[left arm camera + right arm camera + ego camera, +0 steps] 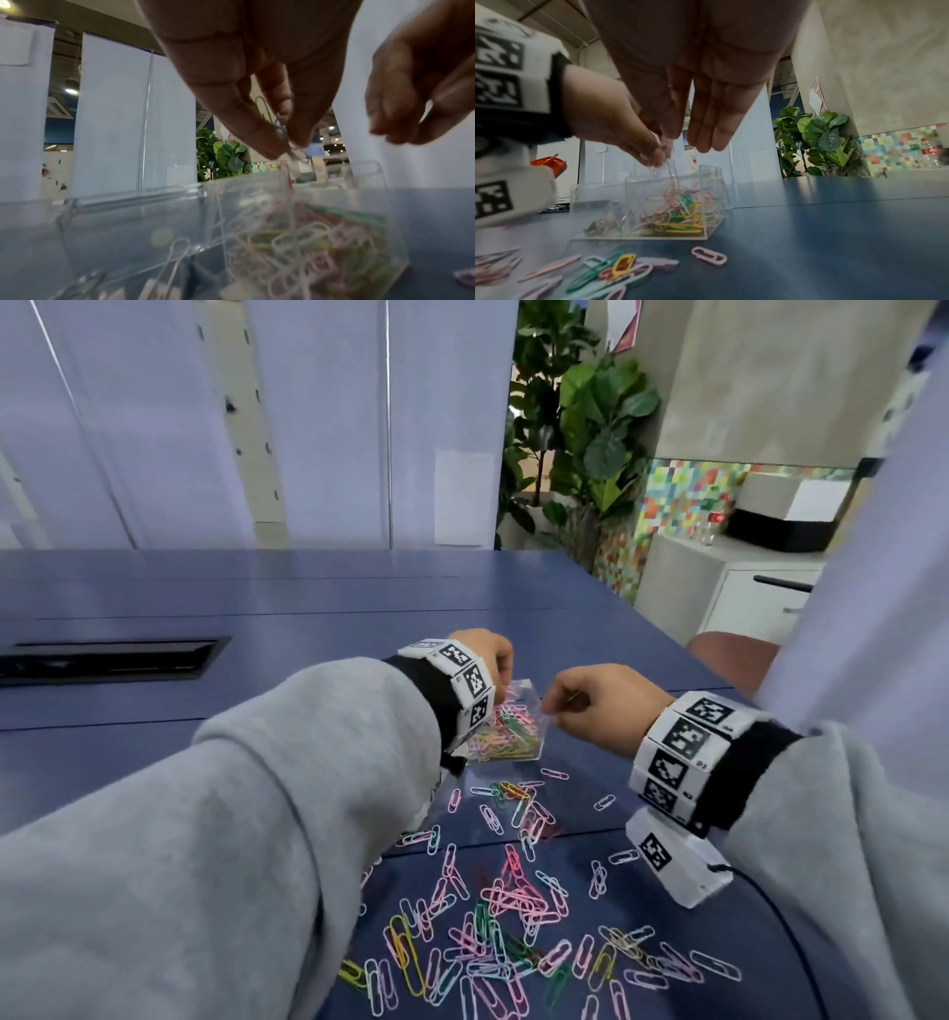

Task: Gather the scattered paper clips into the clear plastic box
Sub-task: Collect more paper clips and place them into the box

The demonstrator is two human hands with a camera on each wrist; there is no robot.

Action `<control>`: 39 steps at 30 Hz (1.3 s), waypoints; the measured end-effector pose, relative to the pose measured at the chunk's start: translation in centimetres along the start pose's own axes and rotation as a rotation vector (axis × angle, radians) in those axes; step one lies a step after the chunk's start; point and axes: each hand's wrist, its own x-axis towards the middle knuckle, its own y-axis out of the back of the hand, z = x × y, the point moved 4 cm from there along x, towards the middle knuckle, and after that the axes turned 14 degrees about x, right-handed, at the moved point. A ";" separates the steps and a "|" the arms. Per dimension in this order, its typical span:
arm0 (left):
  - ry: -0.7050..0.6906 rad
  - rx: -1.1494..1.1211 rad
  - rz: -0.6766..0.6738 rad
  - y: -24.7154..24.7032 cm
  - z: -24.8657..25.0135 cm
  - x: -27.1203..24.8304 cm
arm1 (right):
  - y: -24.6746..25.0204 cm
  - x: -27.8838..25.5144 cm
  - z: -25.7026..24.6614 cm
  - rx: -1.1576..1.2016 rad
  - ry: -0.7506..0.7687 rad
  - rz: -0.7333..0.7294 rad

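Observation:
The clear plastic box [534, 706] stands on the blue table [308, 608], and one compartment holds a heap of coloured paper clips [680, 215]. My left hand [290, 148] hovers just above the box rim and pinches a few clips [279, 123] between thumb and fingertips. My right hand [687, 142] hangs beside it to the right, over the box's edge, its fingers straight and pointing down with nothing seen between them. Many scattered clips [513, 901] in pink, blue, green and yellow lie on the table nearer to me.
The box's other compartment [603, 219] holds several metallic pieces. A white tagged block [678, 860] with a black cable hangs under my right wrist. A black recessed slot [113, 657] sits in the table at far left. A chair back [734, 660] shows past the right edge.

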 end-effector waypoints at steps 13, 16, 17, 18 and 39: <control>0.146 -0.025 0.035 0.5 -4.3 -3.9 | 0.0 -2.6 0.4 -0.119 -0.081 -0.118; 0.212 0.013 -0.024 0.8 -6.6 -4.7 | -0.4 -1.8 0.1 -0.185 -0.096 -0.117; 0.231 0.040 -0.068 0.6 -7.3 -4.8 | -0.6 -1.5 0.0 -0.200 -0.108 -0.125; 0.243 0.059 -0.128 0.1 -8.0 -5.0 | -0.8 -1.2 -0.1 -0.214 -0.123 -0.140; 0.092 0.146 -0.128 -1.8 -15.5 -6.2 | -2.8 11.5 0.7 -0.205 -0.215 -0.152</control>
